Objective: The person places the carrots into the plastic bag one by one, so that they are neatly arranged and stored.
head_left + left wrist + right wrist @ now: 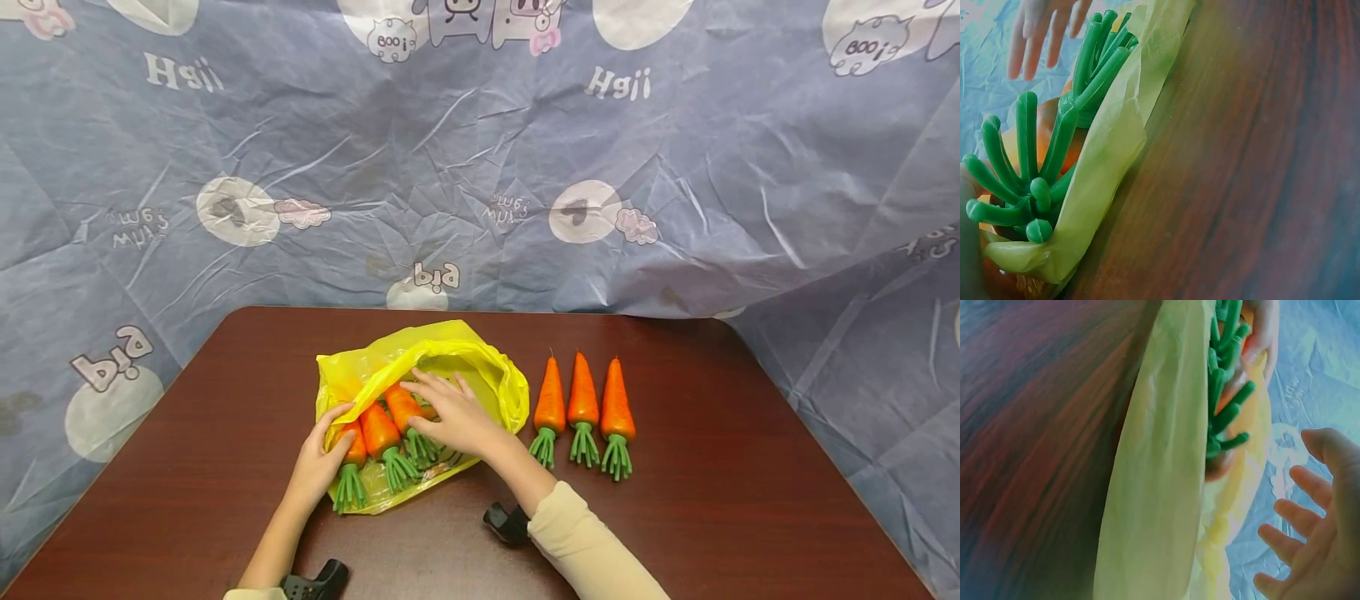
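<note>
1. Yellow, thin, crinkled plastic bag (401, 364), lying flat on its side with mouth gaping; held at the left part of the rim by the left hand (315, 454), fingers curled over the film, thumb over the leftmost carrot.
2. Just within that mouth: three orange, tapering carrots with stubby green stalks (381, 427), side by side, stalks toward the person.
3. Above the rightmost of these: the right hand (453, 417), fingers loosely spread, gripping nothing.
4. Step in hand, by judgement: arranging carrots at the bag's mouth; loading or unloading, impossible to tell.
5. Next move, if loading: probably lift the upper rim clear of the tips, then ease the carrots deeper without snagging stalks.
6. Right of the bag, apart from it: three matching loose carrots (582, 404) in a neat row, tips away from the person.
7. Underneath everything: dark reddish-brown, wood-grained table (712, 467), faintly glossy.
8. Behind and beside it: creased grey-blue sheet (450, 167), printed with white discs, cartoon figures and lettering, some upside down.
9. At the wrists: black devices (506, 523), below cream sleeves (592, 550).
</note>
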A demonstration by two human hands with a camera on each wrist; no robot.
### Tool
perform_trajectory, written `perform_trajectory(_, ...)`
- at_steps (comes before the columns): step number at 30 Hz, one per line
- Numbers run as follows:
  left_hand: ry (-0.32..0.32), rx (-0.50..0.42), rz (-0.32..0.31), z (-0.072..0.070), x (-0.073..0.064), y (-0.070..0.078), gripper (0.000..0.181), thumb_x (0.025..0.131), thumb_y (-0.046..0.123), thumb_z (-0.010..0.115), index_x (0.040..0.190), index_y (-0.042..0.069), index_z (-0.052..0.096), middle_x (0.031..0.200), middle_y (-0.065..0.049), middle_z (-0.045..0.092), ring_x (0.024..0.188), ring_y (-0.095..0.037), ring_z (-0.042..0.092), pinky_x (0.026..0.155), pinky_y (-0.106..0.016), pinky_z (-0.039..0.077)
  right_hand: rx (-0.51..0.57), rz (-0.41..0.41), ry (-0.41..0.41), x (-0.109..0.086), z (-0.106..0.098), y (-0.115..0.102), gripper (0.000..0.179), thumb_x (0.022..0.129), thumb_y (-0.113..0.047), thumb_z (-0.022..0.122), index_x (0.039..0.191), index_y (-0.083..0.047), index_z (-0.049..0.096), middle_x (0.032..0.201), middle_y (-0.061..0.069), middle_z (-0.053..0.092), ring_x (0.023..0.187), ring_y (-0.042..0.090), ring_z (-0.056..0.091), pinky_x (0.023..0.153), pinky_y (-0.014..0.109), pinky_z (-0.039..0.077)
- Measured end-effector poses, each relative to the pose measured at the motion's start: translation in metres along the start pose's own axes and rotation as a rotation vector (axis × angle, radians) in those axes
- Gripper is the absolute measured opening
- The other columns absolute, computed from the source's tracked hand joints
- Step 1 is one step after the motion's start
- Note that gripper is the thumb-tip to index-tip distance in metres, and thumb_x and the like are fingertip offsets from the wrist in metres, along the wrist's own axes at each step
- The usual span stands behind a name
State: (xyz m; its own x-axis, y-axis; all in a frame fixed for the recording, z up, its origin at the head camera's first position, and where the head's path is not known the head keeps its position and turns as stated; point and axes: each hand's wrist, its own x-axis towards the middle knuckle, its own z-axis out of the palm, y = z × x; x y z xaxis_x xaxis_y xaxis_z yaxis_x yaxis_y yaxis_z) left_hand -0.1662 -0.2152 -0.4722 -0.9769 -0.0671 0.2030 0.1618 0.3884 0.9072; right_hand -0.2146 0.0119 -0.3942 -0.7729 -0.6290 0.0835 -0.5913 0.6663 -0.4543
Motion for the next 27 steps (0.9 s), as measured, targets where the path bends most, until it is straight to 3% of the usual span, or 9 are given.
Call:
perform_trajectory(21,-0.010,-0.008,-0.001,0.000,-0.001,0.000,0.042,0.090,0.020,0.055,0.130,0.012,0.045,0.140,-0.015,0.039,0.133,-0.033,0.026,0.102,-0.063,0.019,-0.076,0.068,0.133,-0.043,-0.029,0.024,0.054,0.089,-0.046,0.051,0.139,-0.031,0.036,0.150,-0.004,0.024,0.137,0.022,0.027,0.113,0.053,0.004)
perform_trajectory(27,-0.011,-0.003,-0.003,0.000,-0.001,0.000,0.041,0.091,0.021,0.055,0.130,0.013,0.045,0.140,-0.016,0.038,0.133,-0.034,0.026,0.102,-0.063,0.019,-0.078,0.056,0.237,-0.054,-0.038,0.030,0.050,0.089,-0.039,0.054,0.135,-0.025,0.043,0.147,0.001,0.033,0.133,0.023,0.034,0.113,0.050,0.007)
